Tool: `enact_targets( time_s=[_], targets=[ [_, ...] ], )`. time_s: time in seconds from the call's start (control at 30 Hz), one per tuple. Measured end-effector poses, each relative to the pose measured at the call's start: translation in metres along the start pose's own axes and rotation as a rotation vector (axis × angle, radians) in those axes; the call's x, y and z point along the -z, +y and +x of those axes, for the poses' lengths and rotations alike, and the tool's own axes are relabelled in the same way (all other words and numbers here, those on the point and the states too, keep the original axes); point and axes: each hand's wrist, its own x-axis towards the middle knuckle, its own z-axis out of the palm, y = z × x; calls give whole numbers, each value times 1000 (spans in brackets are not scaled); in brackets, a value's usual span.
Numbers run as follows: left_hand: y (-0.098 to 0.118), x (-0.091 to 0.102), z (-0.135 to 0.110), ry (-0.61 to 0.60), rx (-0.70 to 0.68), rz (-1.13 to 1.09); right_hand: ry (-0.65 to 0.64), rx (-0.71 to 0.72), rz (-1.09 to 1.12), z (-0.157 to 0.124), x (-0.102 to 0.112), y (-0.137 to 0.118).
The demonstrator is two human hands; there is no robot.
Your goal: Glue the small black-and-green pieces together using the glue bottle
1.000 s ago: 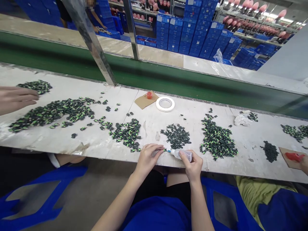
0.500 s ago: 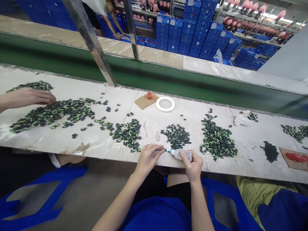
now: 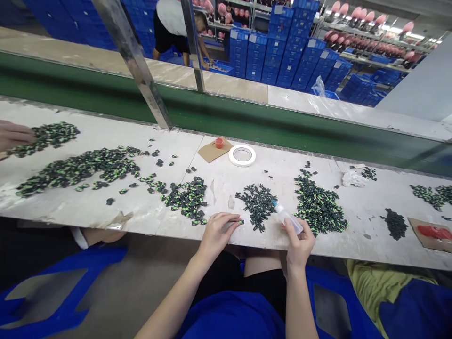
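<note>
My left hand (image 3: 219,231) is closed in a pinch near the front edge of the bench, with a small black-and-green part (image 3: 241,222) at its fingertips. In my right hand (image 3: 300,242) is a small translucent squeeze bottle (image 3: 290,220), its blue tip pointing up and to the left, apart from the pinched part. The tip is over the right side of a pile of small black pieces (image 3: 259,200). To the right lies a heap of black-and-green parts (image 3: 319,202); another pile of such parts (image 3: 187,195) lies left of my left hand.
A white tape roll (image 3: 242,155) lies beyond the black pieces, beside cardboard (image 3: 208,153) bearing a small red tub (image 3: 219,142). A co-worker's hand (image 3: 16,136) is over a pile at far left. A metal post (image 3: 141,80) rises at the bench's back edge.
My right hand has drawn the bottle away from the pinched part, to the right and upward. Some black pieces have shifted toward me. The co-worker's hand at left has moved further left.
</note>
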Motion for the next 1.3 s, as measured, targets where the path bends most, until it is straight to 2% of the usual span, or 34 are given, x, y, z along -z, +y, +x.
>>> enact_targets(
  time_s=[0.13,0.3,0.37,0.43,0.5,0.57,0.63,0.7,0.77,0.83,1.0,1.1,1.17,1.3],
  targets=[
    [-2,0,0,-12,-15,-6,84,44,-5,22,7,5],
    [-3,0,0,5,-32,5,0,-58,-1,34,-1,12],
    [-4,-1,0,22,-58,7,3,-47,-33,30,-3,12],
    [-5,-3,0,29,-86,15,45,76,-112,23,-3,9],
    [-6,-4,0,31,-102,29,110,316,-251,13,0,5],
    [-7,-5,0,29,-103,40,92,580,-412,3,3,-1],
    [-7,-5,1,20,-92,49,-70,754,-531,-4,3,-5],
    [-7,-5,1,4,-76,55,-314,826,-598,-8,0,-7],
    [-6,-5,0,-11,-59,56,-485,837,-650,-8,-4,-7],
    [-6,-5,1,-20,-41,56,-548,815,-695,-7,-9,-5],
    [-5,-7,2,-41,-3,61,-532,747,-723,-7,-22,-1],
    [-4,-7,2,-48,-6,64,-527,721,-641,-8,-27,-3],
    [-3,-7,2,-50,-8,75,-510,648,-542,-8,-27,-6],
    [0,-10,1,-50,10,107,-467,410,-372,-14,-26,-13]
  ],
)
